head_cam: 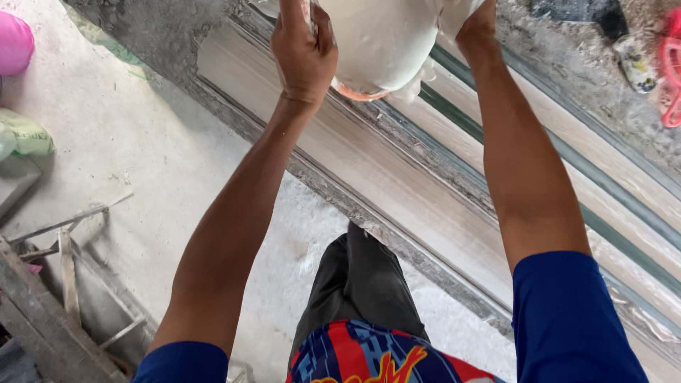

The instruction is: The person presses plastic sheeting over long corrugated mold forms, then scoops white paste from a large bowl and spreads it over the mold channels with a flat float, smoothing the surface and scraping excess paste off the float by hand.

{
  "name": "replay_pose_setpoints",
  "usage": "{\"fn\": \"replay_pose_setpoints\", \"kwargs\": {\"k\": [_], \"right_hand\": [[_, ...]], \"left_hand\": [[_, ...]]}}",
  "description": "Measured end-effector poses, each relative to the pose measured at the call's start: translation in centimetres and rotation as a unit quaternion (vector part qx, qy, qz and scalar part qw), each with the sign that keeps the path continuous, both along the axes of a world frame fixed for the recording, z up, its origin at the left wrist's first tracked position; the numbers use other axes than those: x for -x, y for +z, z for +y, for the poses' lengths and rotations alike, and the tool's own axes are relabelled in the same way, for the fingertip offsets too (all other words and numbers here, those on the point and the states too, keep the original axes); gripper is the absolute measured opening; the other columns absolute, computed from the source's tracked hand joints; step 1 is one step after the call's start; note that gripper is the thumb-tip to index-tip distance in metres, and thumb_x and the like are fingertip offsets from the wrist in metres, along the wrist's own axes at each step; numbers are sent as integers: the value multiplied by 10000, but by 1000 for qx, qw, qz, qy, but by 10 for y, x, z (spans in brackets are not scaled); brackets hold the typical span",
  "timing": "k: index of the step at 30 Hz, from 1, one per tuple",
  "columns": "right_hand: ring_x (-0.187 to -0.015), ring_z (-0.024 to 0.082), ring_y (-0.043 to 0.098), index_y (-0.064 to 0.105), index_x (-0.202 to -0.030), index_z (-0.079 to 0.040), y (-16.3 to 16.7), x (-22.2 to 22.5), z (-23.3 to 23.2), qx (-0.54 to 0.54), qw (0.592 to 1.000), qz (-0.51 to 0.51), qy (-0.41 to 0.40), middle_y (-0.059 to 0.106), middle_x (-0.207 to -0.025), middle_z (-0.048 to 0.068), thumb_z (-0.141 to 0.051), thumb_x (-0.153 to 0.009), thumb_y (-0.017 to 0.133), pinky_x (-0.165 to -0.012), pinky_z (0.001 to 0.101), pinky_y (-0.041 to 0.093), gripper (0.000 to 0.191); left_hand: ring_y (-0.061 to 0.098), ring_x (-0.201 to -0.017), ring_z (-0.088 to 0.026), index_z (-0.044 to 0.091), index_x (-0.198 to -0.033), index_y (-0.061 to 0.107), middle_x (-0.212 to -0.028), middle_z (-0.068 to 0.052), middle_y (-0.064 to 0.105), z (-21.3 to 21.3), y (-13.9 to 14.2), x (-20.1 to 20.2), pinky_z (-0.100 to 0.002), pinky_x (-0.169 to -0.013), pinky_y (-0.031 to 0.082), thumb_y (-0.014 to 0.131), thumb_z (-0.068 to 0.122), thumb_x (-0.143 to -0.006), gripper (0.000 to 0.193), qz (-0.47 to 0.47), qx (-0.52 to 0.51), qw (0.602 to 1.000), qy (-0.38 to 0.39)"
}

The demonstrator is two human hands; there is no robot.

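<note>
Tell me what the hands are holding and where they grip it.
Both hands hold a white sack: the left hand grips its left side, the right hand its right side near the top edge of view.

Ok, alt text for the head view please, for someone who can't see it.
Seen from above, both arms reach out: the left hand and right hand grip a full white sack over long pale boards on a dusty concrete floor.
</note>
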State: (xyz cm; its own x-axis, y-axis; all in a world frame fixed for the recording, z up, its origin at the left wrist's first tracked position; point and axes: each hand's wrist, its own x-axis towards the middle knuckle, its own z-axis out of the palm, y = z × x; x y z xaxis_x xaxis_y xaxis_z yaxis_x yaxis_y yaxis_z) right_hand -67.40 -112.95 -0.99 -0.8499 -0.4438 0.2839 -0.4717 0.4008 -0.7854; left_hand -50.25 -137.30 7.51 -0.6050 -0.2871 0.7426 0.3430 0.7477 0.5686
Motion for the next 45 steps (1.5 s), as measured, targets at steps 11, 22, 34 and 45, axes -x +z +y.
{"fn": "replay_pose_setpoints", "kwargs": {"k": [11, 22, 34, 45], "right_hand": [[-675, 136, 614, 645, -1025, 38, 5, -26, 76, 34, 999, 16, 4, 679, -805, 76, -102, -1118, 623, -572, 336, 499, 170], [-681, 133, 620, 651, -1019, 46, 16, -54, 157, 79, 997, 25, 6, 699, -809, 85, -99, -1116, 627, -578, 331, 505, 175], [-637, 190, 599, 656, -947, 48, 16, -80, 256, -4, 992, 103, -68, 672, -764, 141, -36, -1000, 655, -597, 345, 504, 99], [-530, 159, 645, 622, -889, 38, 27, -123, 332, 7, 994, -20, -105, 654, -652, 104, -174, -1079, 693, -500, 340, 493, 294]], "left_hand": [[702, -677, -196, 47, -1032, 448, -812, -103, 607, 76, 2, -8, -324, -531, 527, 590, -4, -1045, 151, -51, -23, 998, -7], [691, -715, -274, 29, -1051, 460, -843, -136, 627, 168, 18, -34, -389, -606, 541, 592, -9, -1040, 138, -28, 14, 999, 28], [703, -681, -210, 42, -1004, 439, -835, -111, 611, 257, 12, -58, -313, -541, 559, 634, 27, -1027, 196, -102, 6, 995, 9], [677, -628, -210, 35, -990, 458, -819, -125, 609, 325, 11, -76, -324, -510, 541, 667, 11, -984, 210, -129, 25, 991, -16]]}}
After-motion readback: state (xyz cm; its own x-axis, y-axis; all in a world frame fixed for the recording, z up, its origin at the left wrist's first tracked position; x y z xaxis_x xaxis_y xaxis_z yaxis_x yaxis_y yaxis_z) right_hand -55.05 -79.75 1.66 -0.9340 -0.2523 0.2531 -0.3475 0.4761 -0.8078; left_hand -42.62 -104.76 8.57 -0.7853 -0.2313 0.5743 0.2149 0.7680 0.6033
